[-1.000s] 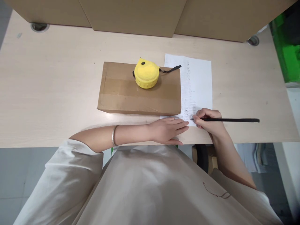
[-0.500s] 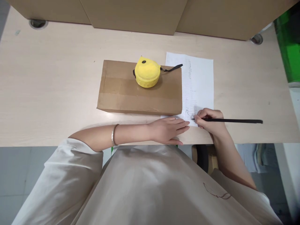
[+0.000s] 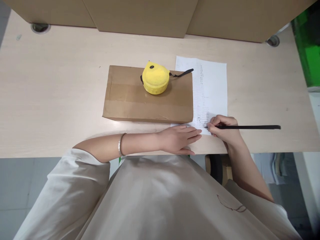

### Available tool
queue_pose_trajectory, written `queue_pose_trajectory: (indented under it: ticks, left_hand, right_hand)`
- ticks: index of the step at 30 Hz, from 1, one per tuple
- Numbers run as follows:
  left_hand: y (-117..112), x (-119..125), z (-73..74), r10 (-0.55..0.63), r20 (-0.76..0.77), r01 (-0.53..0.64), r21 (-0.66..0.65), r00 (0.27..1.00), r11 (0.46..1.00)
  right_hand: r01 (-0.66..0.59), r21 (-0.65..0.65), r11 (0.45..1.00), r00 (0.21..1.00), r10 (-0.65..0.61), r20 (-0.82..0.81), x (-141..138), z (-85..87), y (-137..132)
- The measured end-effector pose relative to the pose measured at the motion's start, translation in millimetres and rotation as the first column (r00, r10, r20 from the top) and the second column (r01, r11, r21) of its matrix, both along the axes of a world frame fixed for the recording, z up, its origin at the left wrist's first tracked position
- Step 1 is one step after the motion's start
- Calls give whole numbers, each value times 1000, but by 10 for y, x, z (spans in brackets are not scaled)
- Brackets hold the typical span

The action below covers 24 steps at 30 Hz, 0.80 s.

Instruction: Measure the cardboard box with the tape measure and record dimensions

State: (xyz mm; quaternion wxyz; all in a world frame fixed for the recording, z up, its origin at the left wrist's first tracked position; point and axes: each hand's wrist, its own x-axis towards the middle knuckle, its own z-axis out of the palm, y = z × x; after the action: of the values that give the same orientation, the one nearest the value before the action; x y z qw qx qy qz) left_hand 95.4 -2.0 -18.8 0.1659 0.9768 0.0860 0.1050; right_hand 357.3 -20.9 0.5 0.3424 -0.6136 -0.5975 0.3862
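My right hand is closed round a long black pen, whose tip meets the lower part of a white sheet of paper. Small rows of marks run down the sheet; they are too fine to read. My left hand lies flat with fingers stretched, its fingertips on the paper's bottom edge. Just beyond it a closed brown cardboard box covers the sheet's left side. On that box rests a yellow tape measure with a black wrist strap.
Large brown cardboard panels line the back of the pale wooden desk. Round cable holes sit near the back corners. Something green stands beyond the right edge.
The whole view has shifted very slightly. Both hands stay in nearly the same place, and the pen is still on the paper.
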Motion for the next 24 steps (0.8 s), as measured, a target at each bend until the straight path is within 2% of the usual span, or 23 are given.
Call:
queue_pose_trajectory:
  ticks: [3, 8, 10, 12, 13, 15, 17, 18, 21, 24]
  left_hand:
    - [0, -1, -7, -1, 11, 1, -5, 1000, 1000]
    - [-8, 4, 2, 0, -33, 0, -4, 999, 1000]
    - [-13, 0, 19, 3, -50, -4, -15, 999, 1000]
    - [-14, -8, 47, -1, -67, -2, -34, 998, 999]
    - [-13, -14, 64, -1, -77, -3, -48, 997, 999]
    - [-6, -27, 102, 11, -107, -20, -89, 994, 996]
    - [4, -39, 141, 27, -134, -47, -151, 991, 987]
    - [8, -46, 164, 28, -143, -55, -184, 989, 981]
    - [11, -95, 278, -5, -159, -36, -252, 987, 967]
    - [-7, -259, 532, -14, -142, -27, -281, 990, 959]
  right_hand:
    - [10, -39, 999, 1000, -10, -6, -7, 23, 2]
    - [57, -227, 972, 991, -83, -109, 53, 177, 85]
    - [84, -335, 938, 996, -92, -8, 52, 292, 172]
    - [128, -416, 900, 974, -34, 225, 2, 415, 290]
    - [140, -421, 896, 924, 34, 380, -43, 470, 357]
    - [114, -371, 921, 728, 177, 663, -160, 550, 493]
    - [68, -326, 943, 518, 246, 819, -291, 573, 616]
    - [58, -311, 949, 452, 253, 855, -353, 562, 666]
    - [51, -298, 953, 344, 263, 901, -495, 476, 751]
    - [31, -299, 954, 255, 282, 925, -557, 409, 757]
